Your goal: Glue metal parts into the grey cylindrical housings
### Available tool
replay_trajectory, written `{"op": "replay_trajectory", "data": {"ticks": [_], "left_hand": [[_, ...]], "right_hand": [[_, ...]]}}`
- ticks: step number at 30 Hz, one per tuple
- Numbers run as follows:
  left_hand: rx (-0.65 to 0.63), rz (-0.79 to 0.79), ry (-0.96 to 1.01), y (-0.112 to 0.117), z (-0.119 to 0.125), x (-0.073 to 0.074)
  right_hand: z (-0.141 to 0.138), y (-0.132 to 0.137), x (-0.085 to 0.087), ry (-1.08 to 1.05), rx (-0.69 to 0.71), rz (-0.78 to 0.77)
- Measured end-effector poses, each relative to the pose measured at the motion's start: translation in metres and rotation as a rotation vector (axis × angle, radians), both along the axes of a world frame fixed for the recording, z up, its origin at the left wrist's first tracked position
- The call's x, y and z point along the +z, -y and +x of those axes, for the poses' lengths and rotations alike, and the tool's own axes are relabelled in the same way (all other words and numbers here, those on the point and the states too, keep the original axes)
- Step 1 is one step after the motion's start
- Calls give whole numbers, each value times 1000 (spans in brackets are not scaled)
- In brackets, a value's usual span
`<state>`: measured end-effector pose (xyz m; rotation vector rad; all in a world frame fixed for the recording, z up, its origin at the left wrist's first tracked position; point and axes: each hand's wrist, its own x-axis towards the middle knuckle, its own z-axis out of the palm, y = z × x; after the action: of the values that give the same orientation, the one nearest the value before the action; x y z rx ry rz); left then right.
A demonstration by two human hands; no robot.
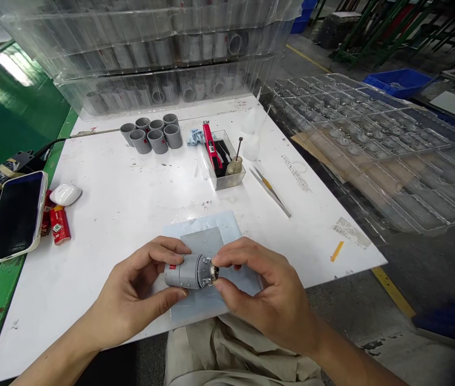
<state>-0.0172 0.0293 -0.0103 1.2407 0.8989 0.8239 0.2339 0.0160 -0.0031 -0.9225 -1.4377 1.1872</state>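
A grey cylindrical housing (187, 272) with a small red mark lies on its side in the air above the pale blue sheet (227, 220). My left hand (139, 284) is wrapped round its left part, thumb below and fingers above. At the housing's right end sits a narrower metal fitting (214, 272). The thumb and forefinger of my right hand (265, 284) pinch this fitting from below and above. A grey flat plate (207, 238) on the blue sheet shows partly behind the housing.
Several grey cylinders (157, 140) stand at the back left. A clear box (227, 182) holds a red tool (211, 147) and a small jar (234, 166). Tweezers (270, 190) lie to its right. A phone (14, 217) rests at the left edge; stacked trays (163, 91) rise behind.
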Motion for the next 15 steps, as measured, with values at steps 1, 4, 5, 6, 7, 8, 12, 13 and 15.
{"op": "replay_trajectory", "data": {"ticks": [1, 4, 5, 6, 7, 8, 12, 13, 15], "left_hand": [[-1, 1, 0, 0, 0, 0], [-6, 3, -2, 0, 0, 0], [-7, 2, -4, 0, 0, 0], [-9, 3, -2, 1, 0, 0], [-10, 3, 1, 1, 0, 0], [-10, 4, 3, 1, 0, 1], [9, -9, -1, 1, 0, 1], [17, -14, -4, 0, 0, 1], [31, -17, -8, 0, 1, 1]], "right_hand": [[0, 0, 0, 1, -1, 1], [-1, -1, 0, 4, -5, 9], [-2, -1, 0, 5, -8, 12], [-2, -2, 0, 5, -9, 14], [-3, -2, 0, 4, -7, 13], [-3, -3, -1, 3, -5, 14], [-1, -3, 0, -6, 23, -9], [0, -3, 0, -7, 30, -18], [2, -2, 3, -1, 34, -49]]}}
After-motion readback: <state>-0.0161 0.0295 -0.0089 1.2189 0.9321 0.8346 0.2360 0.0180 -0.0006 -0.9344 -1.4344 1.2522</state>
